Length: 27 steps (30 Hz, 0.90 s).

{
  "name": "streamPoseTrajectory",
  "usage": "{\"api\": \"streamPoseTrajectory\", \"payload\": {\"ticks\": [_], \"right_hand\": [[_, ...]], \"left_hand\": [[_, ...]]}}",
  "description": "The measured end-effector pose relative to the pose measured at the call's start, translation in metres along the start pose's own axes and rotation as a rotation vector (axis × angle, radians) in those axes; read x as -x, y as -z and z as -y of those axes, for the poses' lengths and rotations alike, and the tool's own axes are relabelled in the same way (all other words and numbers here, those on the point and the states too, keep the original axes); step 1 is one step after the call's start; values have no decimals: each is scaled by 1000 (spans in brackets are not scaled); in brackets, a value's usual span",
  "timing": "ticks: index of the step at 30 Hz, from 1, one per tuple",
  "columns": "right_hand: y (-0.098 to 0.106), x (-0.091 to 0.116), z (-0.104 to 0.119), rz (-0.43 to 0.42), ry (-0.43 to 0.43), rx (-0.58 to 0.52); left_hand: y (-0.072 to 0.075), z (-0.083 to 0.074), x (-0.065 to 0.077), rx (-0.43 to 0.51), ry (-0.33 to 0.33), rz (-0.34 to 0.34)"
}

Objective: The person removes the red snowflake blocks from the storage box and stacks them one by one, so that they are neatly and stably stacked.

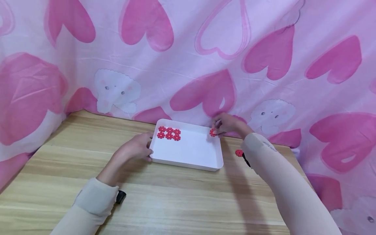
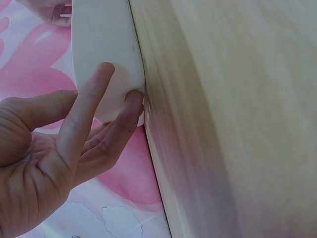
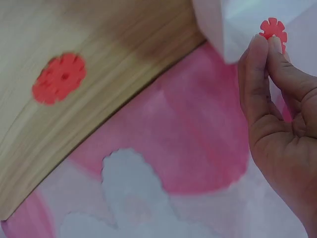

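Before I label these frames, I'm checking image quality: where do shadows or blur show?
Head view: a long shadow crosses the wooden table beside the right sleeve; left wrist view: a dark, soft-edged band on the table; right wrist view: the loose red discs look soft-edged, the held red disc crisper.

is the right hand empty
No, the right wrist view shows the right hand pinching a red notched disc between its fingertips.
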State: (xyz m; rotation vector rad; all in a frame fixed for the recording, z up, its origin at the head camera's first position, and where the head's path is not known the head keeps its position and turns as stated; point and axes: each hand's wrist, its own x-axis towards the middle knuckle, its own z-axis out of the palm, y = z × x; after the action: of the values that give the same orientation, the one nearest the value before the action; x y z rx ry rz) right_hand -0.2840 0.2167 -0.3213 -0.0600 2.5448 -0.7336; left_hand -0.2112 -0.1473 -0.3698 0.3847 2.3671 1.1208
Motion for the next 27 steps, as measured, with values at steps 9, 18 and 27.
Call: {"api": "streamPoseTrajectory", "payload": {"ticks": [9,18,27], "right_hand": [[17,16,-40,16,30,79],[25,32,-79,76,-47,110],[17,36,-100,139,-120,42]], "left_hand": [[1,-1,-1,-14,15,5],[4,2,1,2,16,5],[6,4,4,-6,22,6]]}}
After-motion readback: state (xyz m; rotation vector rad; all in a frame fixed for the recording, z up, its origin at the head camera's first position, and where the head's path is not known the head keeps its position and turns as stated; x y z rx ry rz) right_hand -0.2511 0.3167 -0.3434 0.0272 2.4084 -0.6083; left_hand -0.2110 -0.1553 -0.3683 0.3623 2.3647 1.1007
